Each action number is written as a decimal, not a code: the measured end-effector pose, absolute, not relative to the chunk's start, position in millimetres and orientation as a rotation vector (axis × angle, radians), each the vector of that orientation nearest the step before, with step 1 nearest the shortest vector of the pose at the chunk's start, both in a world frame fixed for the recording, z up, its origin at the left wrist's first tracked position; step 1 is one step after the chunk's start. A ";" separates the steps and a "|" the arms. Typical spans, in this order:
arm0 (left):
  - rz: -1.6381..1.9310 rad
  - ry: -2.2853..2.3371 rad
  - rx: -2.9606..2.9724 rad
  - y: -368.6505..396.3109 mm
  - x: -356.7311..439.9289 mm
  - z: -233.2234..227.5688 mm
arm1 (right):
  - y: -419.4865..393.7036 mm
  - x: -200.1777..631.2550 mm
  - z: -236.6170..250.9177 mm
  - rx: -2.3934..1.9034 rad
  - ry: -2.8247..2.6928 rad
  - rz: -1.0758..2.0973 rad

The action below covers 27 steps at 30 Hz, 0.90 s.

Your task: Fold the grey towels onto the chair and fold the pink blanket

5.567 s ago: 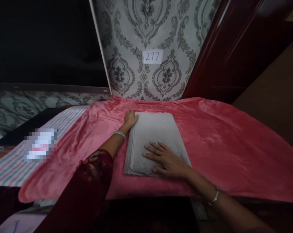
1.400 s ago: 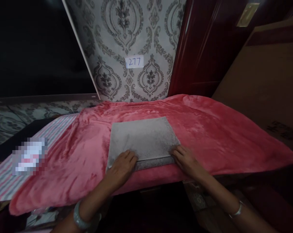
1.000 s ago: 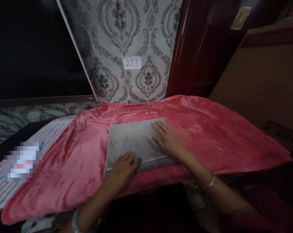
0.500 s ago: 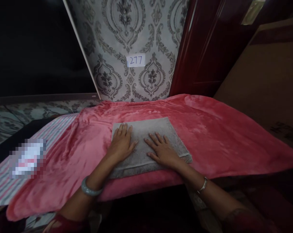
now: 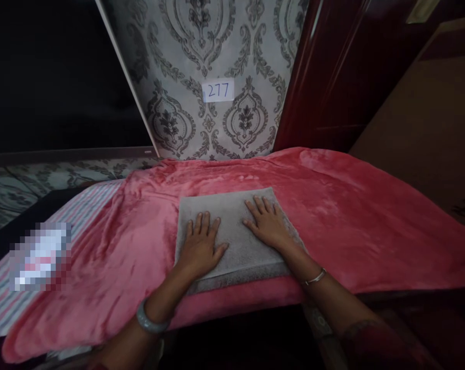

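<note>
Grey towel [image 5: 232,231] lying folded; left hand [image 5: 200,246], right hand [image 5: 268,226] now pressing flat, open, gripping nothing, right slid toward 1 o'clock corner.

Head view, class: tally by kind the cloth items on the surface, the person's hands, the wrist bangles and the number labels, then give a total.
Grey folded towel: 1
Pink blanket: 1
Striped cloth: 1
Hands flat on the towel, left hand and right hand: 2
Bangles, left bangle and right bangle: 2
Paper label 277: 1
Total: 8
</note>
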<state>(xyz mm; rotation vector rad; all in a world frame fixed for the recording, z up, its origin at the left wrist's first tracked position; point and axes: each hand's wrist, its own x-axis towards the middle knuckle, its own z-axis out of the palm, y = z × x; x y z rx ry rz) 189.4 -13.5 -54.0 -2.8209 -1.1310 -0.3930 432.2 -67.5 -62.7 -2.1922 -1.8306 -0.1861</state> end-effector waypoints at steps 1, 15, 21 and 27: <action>-0.400 -1.133 -2.823 -13.2 188.8 -54.5 | -68.3 432.1 -63.9 -2.189 -1.828 -0.195; -0.312 -1.252 -2.848 -9.2 156.7 -51.2 | -68.0 434.6 -59.8 -2.196 -1.834 -0.155; -0.055 -1.374 -2.884 -19.4 134.0 -25.4 | -67.5 431.9 -57.0 -2.252 -1.833 -0.125; 0.042 -1.401 -2.844 -1.0 181.0 38.8 | -68.7 427.6 -49.4 -2.321 -1.830 -0.080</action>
